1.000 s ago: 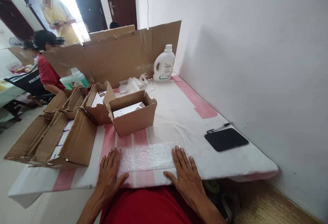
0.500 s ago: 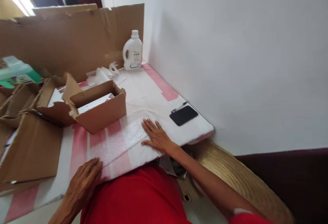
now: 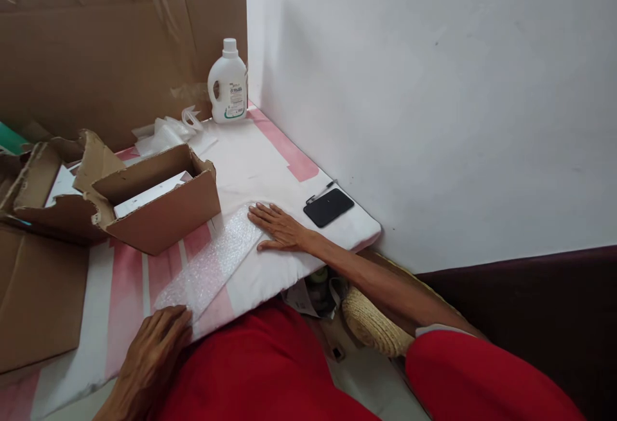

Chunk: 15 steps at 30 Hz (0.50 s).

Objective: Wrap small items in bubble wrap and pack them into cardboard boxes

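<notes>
Fingers (image 3: 179,322) of the left hand (image 3: 150,347) bend together at the near end of the bubble wrap (image 3: 212,260); whether they grip, I cannot tell. The right hand (image 3: 284,231) lies flat on the far end, thumb apart, clasping nothing. On the cloth-covered surface (image 3: 241,164), beyond the wrap, sits an open cardboard box (image 3: 168,218), then a white handled bottle (image 3: 230,87).

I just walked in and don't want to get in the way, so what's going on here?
A strip of bubble wrap lies flat on the cloth-covered table, with two bare hands at it. The left hand is at its near end; the right hand lies palm down at its far end. An open cardboard box with something white inside stands beside it, and a flat black pad lies beyond the right hand.
</notes>
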Available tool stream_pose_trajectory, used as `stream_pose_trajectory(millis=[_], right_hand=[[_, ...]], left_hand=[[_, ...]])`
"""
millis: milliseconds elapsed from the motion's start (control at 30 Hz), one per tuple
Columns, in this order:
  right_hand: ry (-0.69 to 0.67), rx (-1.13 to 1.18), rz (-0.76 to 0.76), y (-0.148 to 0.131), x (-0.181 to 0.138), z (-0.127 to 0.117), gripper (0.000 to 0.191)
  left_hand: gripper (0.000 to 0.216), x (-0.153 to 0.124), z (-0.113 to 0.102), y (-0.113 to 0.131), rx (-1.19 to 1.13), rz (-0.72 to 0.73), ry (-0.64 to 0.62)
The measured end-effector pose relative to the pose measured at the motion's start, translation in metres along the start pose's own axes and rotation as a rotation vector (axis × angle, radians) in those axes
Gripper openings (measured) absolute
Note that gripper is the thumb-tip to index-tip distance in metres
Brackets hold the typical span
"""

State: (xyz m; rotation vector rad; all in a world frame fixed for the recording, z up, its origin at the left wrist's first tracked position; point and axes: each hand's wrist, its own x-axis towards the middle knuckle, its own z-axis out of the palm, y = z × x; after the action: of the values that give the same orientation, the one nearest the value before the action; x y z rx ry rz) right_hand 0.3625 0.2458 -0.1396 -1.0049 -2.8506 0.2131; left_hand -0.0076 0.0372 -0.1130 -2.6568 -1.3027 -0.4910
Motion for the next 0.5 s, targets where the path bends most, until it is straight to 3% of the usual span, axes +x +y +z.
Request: stream_pose_trajectory(millis=[100,167,233,333,400,500], right_hand=[[0.167,-0.051,0.063,-0.019,0.0,-0.001,0.087],[0.323,-0.093,0.058,-0.046,-0.002,0.001,0.066],[0.43,-0.118,-0.054,-0.082,-0.002,0.006,0.043],[0.465,-0.094,-0.259,-0.14,0.004,0.015,0.031],[0.461,-0.051,-0.245,-0.169,0.008,0.022,0.03],[0.42,0.017,-0.149,-0.189,0.009,0.032,0.015]], left_hand=[[0.025,0.002,-0.001,0.0,0.005,0.025,0.024],[0.025,0.004,-0.002,0.001,0.029,0.044,0.042],[0.024,0.008,-0.004,0.001,0.051,0.07,0.062],[0.023,0.015,-0.007,0.003,0.074,0.103,0.1],[0.022,0.021,-0.01,0.007,0.065,0.116,0.125],[0.02,0.029,-0.011,0.02,-0.031,0.092,0.142]])
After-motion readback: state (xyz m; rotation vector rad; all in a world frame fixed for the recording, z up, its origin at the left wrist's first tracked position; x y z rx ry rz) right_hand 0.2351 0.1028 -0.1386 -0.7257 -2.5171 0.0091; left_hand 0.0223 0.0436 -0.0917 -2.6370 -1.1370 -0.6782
